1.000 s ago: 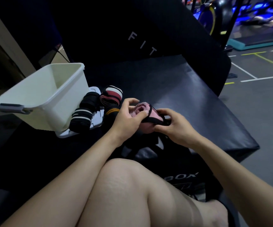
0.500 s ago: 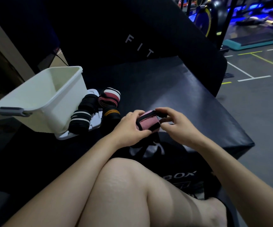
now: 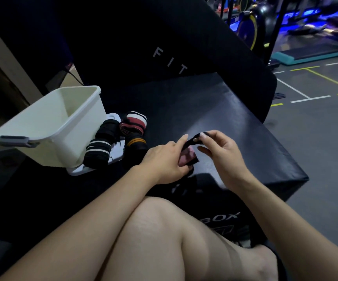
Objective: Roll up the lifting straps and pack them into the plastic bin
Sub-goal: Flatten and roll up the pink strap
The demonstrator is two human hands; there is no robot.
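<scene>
Just above the person's bare knee (image 3: 164, 236), over the near edge of a black padded box (image 3: 214, 122), both hands work on one pink and black strap (image 3: 188, 157). The left hand (image 3: 164, 159) grips the rolled pink part, its fingers curled under the roll while the forefinger points straight out along the black band. The right hand (image 3: 221, 151), just right of the roll, pinches the loose black end between thumb and forefinger and holds it raised above the roll, the other fingers loosely bent. How tight the roll is cannot be told, since the left hand hides most of it.

To the left of the grip, near the left hand, four rolled straps lie in a cluster: a black one with an orange stripe (image 3: 136, 145) closest, a black one with white stripes (image 3: 96, 155) beside it, a plain black roll (image 3: 107, 128) and a red, white and black roll (image 3: 134, 123) behind them. Some of them rest on a white lid (image 3: 115, 156). Further left, touching the striped roll, stands the white plastic bin (image 3: 48, 126), tilted, with nothing visible inside and a grey handle on its near end.

Beyond the hands rises an upright black pad (image 3: 143, 37) with white letters. To the far right lies the grey floor (image 3: 316, 128) with painted lines.
</scene>
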